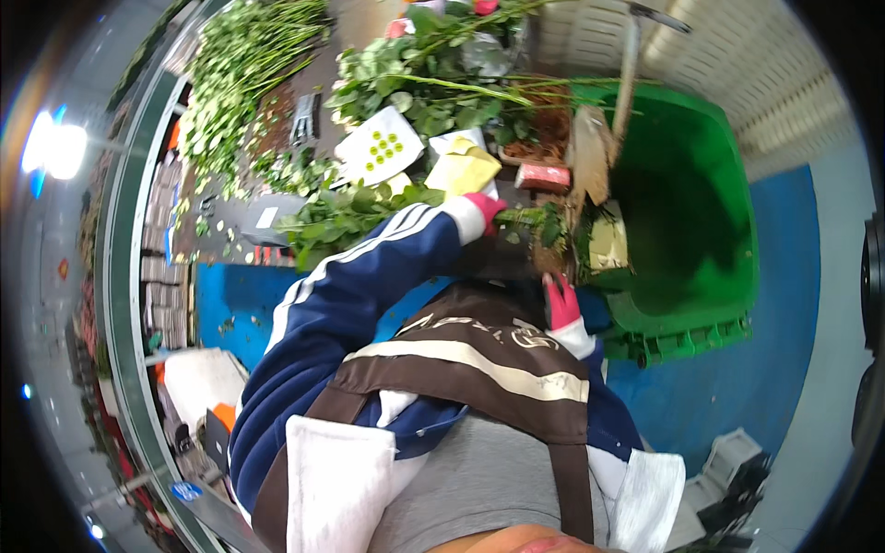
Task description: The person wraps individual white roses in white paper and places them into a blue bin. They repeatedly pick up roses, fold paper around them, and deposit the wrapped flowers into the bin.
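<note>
My left hand (pixel 485 210), in a pink glove, is closed on a bunch of leafy green stems (pixel 346 214) that lies crosswise over the bench's near edge; the cut ends (pixel 536 221) reach right toward a dark cutting fixture (pixel 583 241) with a pale yellow block (pixel 608 235). My right hand (pixel 560 302), also pink-gloved, is just below that fixture, fingers stretched upward and slightly apart beside a brown, debris-covered surface (pixel 548 258). A yellow paper (pixel 461 173), a sheet of round green stickers (pixel 378 145) and a red-and-white box (pixel 542 176) sit just beyond my hands.
Loose stem piles (pixel 244 55) and more foliage (pixel 415 74) cover the far bench, with a grey stapler-like tool (pixel 304 118). A large green bin (pixel 714 212) stands at my right below a metal post (pixel 629 64). Shelves with stacked bundles (pixel 161 221) are at left.
</note>
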Demonstrator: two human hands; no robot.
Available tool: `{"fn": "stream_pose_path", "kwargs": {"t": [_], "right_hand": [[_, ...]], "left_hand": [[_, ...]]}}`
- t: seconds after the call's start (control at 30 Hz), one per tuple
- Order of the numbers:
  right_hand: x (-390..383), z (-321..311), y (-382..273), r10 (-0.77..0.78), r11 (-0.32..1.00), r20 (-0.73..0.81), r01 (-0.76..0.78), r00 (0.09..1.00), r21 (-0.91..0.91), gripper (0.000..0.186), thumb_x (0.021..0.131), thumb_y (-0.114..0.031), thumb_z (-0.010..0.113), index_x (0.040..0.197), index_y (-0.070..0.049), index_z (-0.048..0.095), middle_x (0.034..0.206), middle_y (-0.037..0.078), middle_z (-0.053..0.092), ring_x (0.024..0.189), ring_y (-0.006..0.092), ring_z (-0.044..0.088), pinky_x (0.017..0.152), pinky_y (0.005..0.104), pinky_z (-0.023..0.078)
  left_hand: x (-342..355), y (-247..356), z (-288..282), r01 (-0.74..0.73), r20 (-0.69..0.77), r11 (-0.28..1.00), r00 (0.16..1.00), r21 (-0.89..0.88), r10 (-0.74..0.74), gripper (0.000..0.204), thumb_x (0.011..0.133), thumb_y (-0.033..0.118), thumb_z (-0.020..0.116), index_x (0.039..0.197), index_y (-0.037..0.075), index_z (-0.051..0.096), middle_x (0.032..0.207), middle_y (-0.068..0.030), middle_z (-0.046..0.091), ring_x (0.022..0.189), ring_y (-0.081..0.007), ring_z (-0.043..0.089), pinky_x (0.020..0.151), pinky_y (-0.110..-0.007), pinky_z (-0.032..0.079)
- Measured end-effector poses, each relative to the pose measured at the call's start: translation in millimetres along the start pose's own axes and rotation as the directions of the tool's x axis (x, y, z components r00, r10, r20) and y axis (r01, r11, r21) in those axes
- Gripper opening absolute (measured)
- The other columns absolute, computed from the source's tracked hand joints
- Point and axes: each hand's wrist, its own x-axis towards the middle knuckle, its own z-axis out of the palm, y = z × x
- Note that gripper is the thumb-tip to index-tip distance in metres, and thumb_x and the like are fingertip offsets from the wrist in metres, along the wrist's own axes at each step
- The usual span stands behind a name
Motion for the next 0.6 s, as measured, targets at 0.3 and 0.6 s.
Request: {"fn": "stream_pose_path", "kwargs": {"t": [0.3,0.6], "right_hand": [[44.8,3.2,-41.5,0.186,0.923,0.202,-0.241,0.962,0.3,0.023,0.097,-0.019,0.052,0.106,-0.001,0.063,0.095,0.005,0.067,0.089,0.0128,0.059,0.082,0.0266,0.045],[130.4,104.9,-86.7,0.027,0.966,0.336,-0.111,0.941,0.233,0.02,0.094,-0.014,0.058,0.108,0.0,0.062,0.098,0.005,0.066,0.09,0.0125,0.059,0.082,0.027,0.047]], "left_hand": [[-29.9,-51.0,-33.4,0.034,-0.323,0.945,0.935,-0.327,-0.145,0.045,0.071,0.028,0.073,0.114,0.021,0.064,0.096,-0.0126,0.067,0.091,-0.0358,0.064,0.078,-0.045,0.051],[-102.8,-269.5,-87.5,0.585,-0.453,0.81,0.732,0.034,-0.509,0.068,0.068,0.023,0.079,0.13,0.02,0.052,0.11,-0.0096,0.065,0.11,-0.0297,0.058,0.1,-0.044,0.039]]}}
